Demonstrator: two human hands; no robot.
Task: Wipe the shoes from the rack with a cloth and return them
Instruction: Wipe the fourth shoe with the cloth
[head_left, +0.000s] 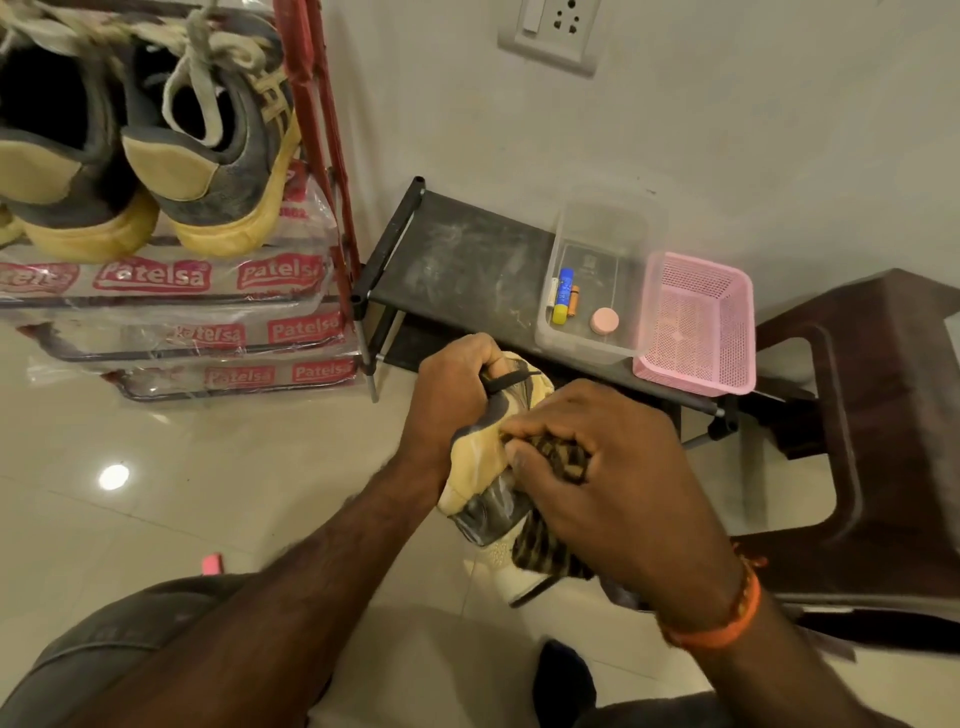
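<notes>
My left hand (451, 395) grips a grey and tan shoe (480, 467) held above the floor, fingers curled around its upper near the black lace. My right hand (602, 467) clutches a dark brown patterned cloth (550, 551) and presses it against the shoe's side. Part of the cloth hangs below my wrist. Two matching grey and yellow shoes (208, 156) stand on the top shelf of the red rack (332, 156) at the upper left.
A low black rack (467, 265) against the wall carries a clear plastic box (597, 291) with small items and a pink basket (696, 327). A dark brown plastic stool (883, 415) stands at the right. Plastic sheets printed Patelsa (156, 275) cover the red rack's shelves.
</notes>
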